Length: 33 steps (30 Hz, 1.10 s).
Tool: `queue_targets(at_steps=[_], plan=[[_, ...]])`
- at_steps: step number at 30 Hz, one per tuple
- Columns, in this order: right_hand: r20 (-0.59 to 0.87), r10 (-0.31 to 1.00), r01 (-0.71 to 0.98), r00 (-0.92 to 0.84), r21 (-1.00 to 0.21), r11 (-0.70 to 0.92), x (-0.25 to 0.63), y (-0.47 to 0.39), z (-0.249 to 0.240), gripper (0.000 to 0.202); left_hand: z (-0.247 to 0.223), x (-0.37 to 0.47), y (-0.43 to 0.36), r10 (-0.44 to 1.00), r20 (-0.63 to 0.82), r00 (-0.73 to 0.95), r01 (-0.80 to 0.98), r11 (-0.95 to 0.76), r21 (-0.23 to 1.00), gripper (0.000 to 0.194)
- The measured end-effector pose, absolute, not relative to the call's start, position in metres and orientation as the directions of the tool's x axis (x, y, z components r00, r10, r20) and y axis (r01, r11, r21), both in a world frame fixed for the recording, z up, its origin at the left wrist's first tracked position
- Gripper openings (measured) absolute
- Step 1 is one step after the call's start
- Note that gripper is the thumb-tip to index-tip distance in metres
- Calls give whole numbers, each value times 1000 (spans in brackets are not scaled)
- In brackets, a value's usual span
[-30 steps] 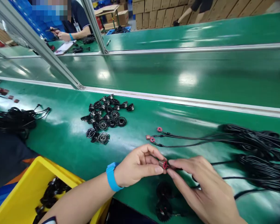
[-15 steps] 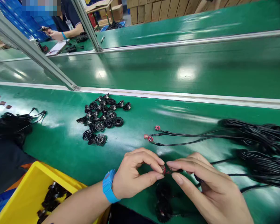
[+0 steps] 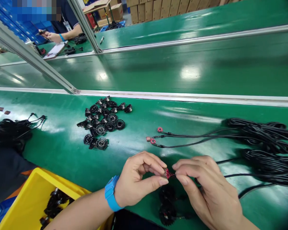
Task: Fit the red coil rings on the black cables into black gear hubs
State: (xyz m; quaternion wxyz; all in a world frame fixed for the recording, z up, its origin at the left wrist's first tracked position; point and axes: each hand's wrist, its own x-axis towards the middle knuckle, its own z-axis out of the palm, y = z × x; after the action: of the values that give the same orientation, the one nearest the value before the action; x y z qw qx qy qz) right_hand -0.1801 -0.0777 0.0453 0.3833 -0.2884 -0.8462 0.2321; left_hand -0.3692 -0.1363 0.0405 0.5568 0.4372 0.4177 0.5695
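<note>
Between the thumb and fingers of my left hand is a small motor stator with a red face. Thin wires run from it toward my right hand, whose thumb and fingertips pinch the wires near the end of a black cable. Below the hands lie two black toothed rotors, partly in shadow. Just beyond my fingers, more red stators rest on the green tabletop, joined to black cables.
Coiled black cables lie at the right. Several black toothed rotors form a pile at centre left. A yellow bin with black parts stands at lower left. A metal frame post crosses the upper left; behind it, a person handles something.
My right thumb and fingertips have closed together on the wires. The stator's red face has turned more into view. The whole view has shifted slightly.
</note>
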Motion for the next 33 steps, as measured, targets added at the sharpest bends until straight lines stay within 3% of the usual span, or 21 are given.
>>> queue_targets(at_steps=[2,6,13,15,20,23,25,28,30,33], plan=[[496,674,323,-548,-618,717,-179,-77,44,16,41,-369,-136,1000,28,2,-285,-26,958,25],[461,686,349,-563,-620,703,-179,-74,43,41,43,-371,-134,998,68,-12,-230,-69,971,20],[535,634,279,-558,-599,751,-179,-76,46,17,48,-375,-130,939,342,-26,166,-333,928,16],[546,624,277,-558,-587,761,-177,-77,47,17,49,-375,-131,932,361,-25,180,-351,919,15],[615,561,311,-554,-472,825,-178,-77,48,12,46,-368,-133,972,226,-72,54,-222,974,14],[635,536,294,-556,-453,842,-180,-76,45,9,42,-366,-134,942,327,-79,157,-312,937,12],[636,531,270,-560,-465,843,-179,-76,44,9,40,-371,-132,884,468,-17,269,-446,853,14],[553,633,281,-542,-590,757,-170,-76,42,10,40,-394,-122,812,579,68,574,-507,644,41],[430,762,288,-484,-744,603,-162,-75,42,9,40,-417,-112,837,547,-14,858,-271,437,56],[270,896,120,-353,-937,329,-151,-69,43,5,36,-451,-98,876,457,-155,979,75,188,60]])
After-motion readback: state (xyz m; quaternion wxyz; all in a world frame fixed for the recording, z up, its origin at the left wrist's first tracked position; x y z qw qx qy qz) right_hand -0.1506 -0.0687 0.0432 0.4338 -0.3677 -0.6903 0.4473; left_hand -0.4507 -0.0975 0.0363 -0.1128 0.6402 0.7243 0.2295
